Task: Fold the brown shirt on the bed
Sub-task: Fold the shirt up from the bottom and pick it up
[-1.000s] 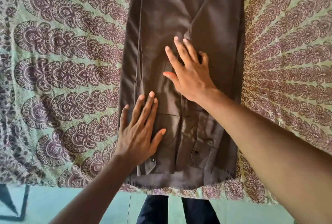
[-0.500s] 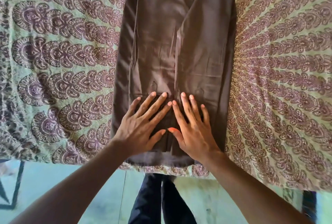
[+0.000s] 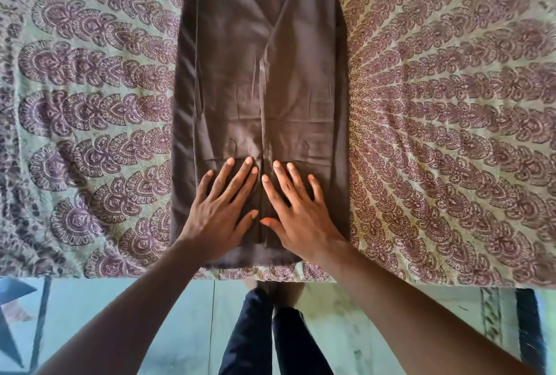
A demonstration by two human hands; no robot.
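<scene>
The brown shirt [image 3: 258,73] lies on the bed as a long narrow strip, both sides folded inward so they meet along a centre seam, running from the near bed edge to the top of the view. My left hand [image 3: 219,212] rests flat on its near end, left of the seam, fingers spread. My right hand [image 3: 296,209] lies flat beside it, right of the seam, fingers spread. The thumbs almost touch. Neither hand grips the cloth. The shirt's near hem is partly hidden under my palms.
The bed is covered by a green sheet with a purple fan pattern [image 3: 451,104]. Its near edge [image 3: 120,275] runs across the lower view. Below it are a pale tiled floor [image 3: 376,314] and my dark trouser legs [image 3: 270,329].
My right hand slid from the shirt's middle back to the near end, beside my left hand. Both palms now press flat side by side; the view shifted slightly.
</scene>
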